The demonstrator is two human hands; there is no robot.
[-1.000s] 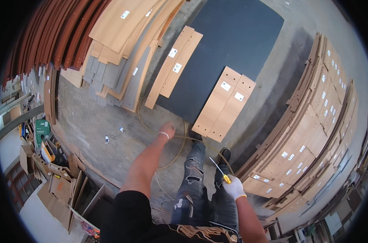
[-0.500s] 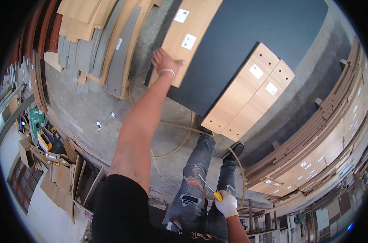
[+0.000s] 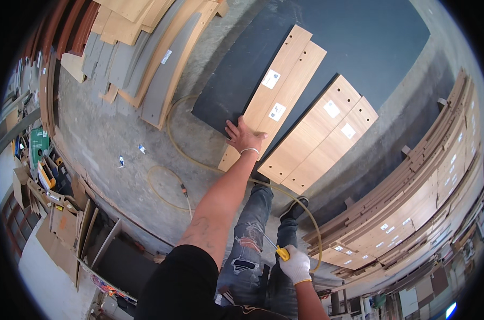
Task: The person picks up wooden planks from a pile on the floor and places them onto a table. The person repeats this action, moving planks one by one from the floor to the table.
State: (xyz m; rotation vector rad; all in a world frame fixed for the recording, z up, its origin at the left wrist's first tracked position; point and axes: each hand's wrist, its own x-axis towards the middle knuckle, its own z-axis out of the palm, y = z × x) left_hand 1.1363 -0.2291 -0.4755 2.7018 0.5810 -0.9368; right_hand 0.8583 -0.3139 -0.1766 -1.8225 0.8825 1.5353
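Observation:
My bare left hand (image 3: 245, 137) lies across the near part of a pair of light wooden boards (image 3: 291, 80), its fingers spread over their left edge and its thumb apart. These boards carry white labels and have dark holes at the far end. To their right lies a second labelled pair of wooden boards (image 3: 317, 140) with holes at both ends. Both pairs rest on a large dark sheet (image 3: 359, 48). My gloved right hand (image 3: 295, 265), low and near my legs, is closed round a yellow-handled tool (image 3: 282, 253) with a thin metal shaft.
A yellowish hose (image 3: 199, 162) loops over the concrete floor and passes close to my right hand. Curved grey and wooden panels (image 3: 172, 69) are stacked at the far left. Long boards (image 3: 396, 208) are piled at the right. Cardboard scraps (image 3: 66, 234) stand at the near left.
The left pair of boards has moved nearer and rightward across the dark sheet, with my left hand on it. It now lies closer to the other pair. My right hand still holds the tool.

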